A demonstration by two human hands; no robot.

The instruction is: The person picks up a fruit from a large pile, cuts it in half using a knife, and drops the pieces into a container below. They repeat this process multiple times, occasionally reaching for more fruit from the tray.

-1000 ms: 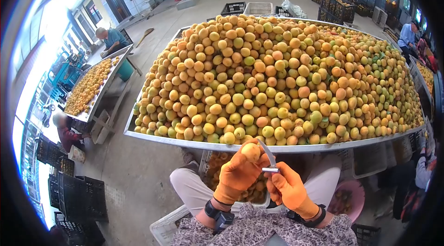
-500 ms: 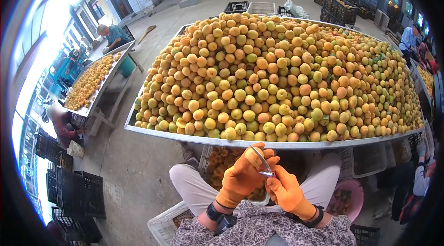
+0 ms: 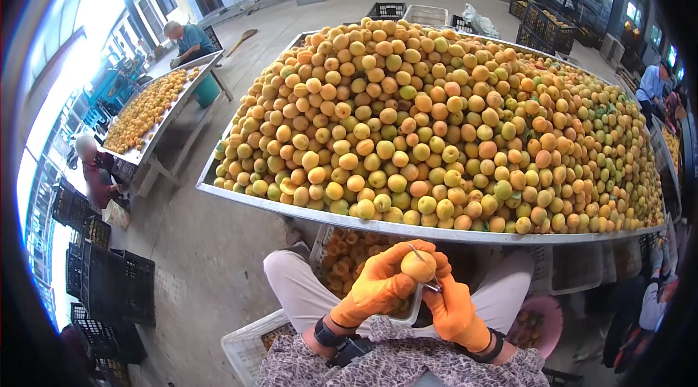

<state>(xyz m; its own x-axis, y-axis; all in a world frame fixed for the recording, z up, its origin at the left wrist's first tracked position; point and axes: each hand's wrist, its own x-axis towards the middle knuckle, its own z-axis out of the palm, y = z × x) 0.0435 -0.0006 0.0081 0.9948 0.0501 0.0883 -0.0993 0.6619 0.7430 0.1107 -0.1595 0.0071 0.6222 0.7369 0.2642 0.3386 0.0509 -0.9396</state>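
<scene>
Both of my hands wear orange gloves and meet over my lap, just in front of the table edge. My left hand [image 3: 376,284] is closed around a yellow-orange apricot [image 3: 419,268]. In my right hand [image 3: 458,314] is a small knife [image 3: 434,286] with a metal handle; its blade runs against the apricot, with the tip showing above the fruit. Directly beyond, apricots [image 3: 407,140] lie heaped on a metal-edged table [image 3: 349,222]. Below my hands, a crate [image 3: 318,249] between my knees contains opened apricot pieces [image 3: 347,260].
A white crate [image 3: 234,347] stands by my left leg, a pink basin [image 3: 557,325] by my right. Black crates [image 3: 120,281] are stacked at left. People [image 3: 190,41] work at another apricot-covered table [image 3: 171,114]; others [image 3: 652,85] are at right.
The apricot has turned and sits lower between my hands, with the knife blade now pressed along it rather than angled up beside it. The view has shifted slightly.
</scene>
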